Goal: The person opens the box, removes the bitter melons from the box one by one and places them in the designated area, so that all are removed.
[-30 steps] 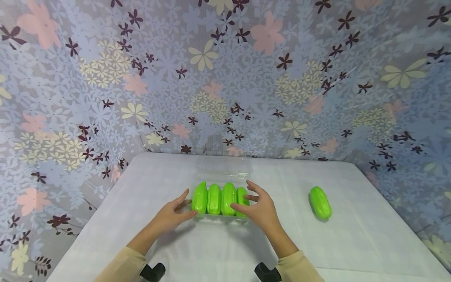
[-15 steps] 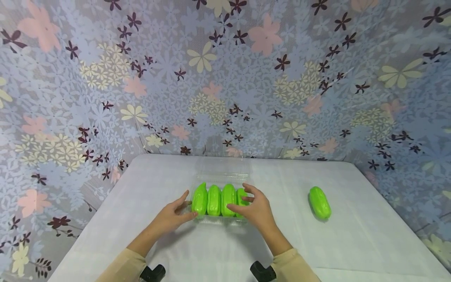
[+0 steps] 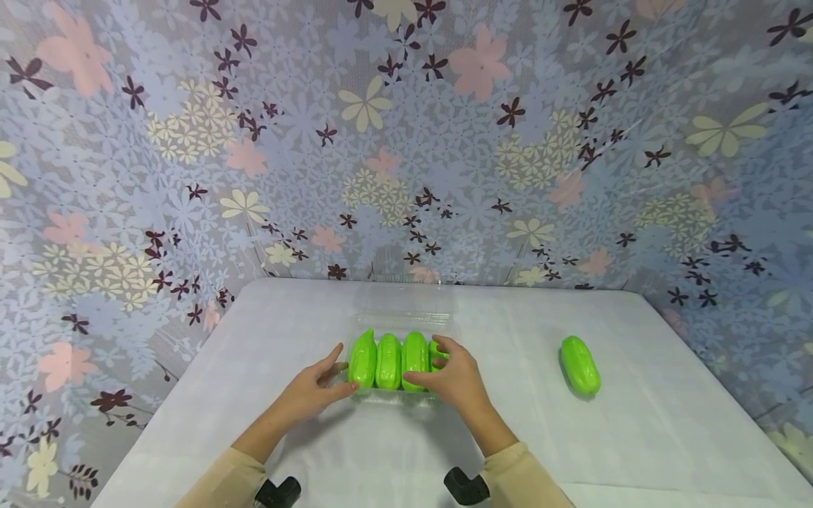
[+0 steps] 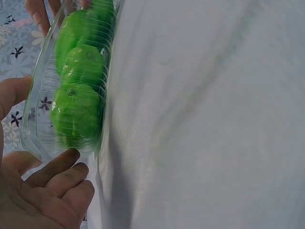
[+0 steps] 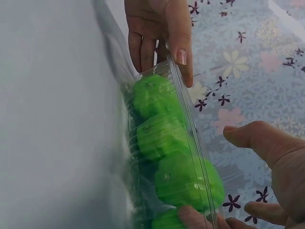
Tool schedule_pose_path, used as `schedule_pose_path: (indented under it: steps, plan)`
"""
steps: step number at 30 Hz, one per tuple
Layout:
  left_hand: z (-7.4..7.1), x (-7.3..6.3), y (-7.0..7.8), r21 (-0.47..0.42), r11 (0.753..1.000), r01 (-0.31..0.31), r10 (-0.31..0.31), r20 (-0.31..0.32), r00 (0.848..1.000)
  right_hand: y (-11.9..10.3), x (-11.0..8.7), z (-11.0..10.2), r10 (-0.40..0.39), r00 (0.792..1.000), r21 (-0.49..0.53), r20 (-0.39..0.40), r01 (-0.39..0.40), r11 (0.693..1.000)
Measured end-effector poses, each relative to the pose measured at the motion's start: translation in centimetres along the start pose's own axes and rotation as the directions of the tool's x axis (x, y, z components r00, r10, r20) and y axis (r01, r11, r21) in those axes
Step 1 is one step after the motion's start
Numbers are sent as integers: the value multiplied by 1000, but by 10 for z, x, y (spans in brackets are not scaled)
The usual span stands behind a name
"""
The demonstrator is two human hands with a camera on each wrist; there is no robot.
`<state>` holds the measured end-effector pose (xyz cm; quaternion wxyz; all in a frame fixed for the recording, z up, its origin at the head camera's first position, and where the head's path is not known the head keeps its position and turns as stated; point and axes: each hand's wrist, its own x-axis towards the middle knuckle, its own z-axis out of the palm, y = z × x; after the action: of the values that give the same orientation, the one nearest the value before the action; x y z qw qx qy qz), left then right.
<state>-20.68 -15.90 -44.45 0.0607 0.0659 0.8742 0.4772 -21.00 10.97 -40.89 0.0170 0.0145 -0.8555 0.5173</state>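
Note:
A clear plastic box [image 3: 394, 399] stands on the table with its lid [image 3: 400, 300] lying back behind it. Inside, several glossy green vegetables, long and lobed at the ends, lie side by side, the leftmost [image 3: 363, 361] with a pointed tip. My left hand [image 3: 311, 386] touches the box's left end, fingers loosely bent and thumb near the front rim. Over the right end is my right hand [image 3: 459, 377], fingers spread and thumb above the row. In the right wrist view one fingertip [image 5: 190, 217] shows at the rightmost vegetable [image 5: 167, 219], partly hidden; exact contact is unclear.
Another green vegetable [image 3: 580, 366] lies alone on the white-covered table [image 3: 508, 437], well to the right of the box. A flowered cloth [image 3: 406, 141] rises behind the table and at its sides.
My right hand has shifted slightly left and nearer over the box, covering more of the rightmost vegetable. My left hand keeps its place at the left end.

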Motion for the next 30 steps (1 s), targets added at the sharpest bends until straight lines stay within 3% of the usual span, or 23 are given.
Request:
schedule_pose_path:
  steps: [7,14,19,23,30]
  plan:
    - [0,-1,2,-2,1000,1,-1,1,1000,-4,2,6,-25,1000,-68,4,25,997]
    - [-1,-2,2,-12,1000,-9,9,-2,1000,-8,7,15,-65,998,-237,-13,60,970]
    - [0,-1,0,-11,1000,-11,11,-1,1000,-6,7,23,-86,995,-280,-51,68,958]
    - [0,-2,-1,-20,1000,-13,13,-1,1000,-3,7,25,-90,993,-246,-75,69,967]
    - [0,-3,-1,-49,999,-18,19,13,1000,1,6,20,-44,997,-91,-61,39,995]
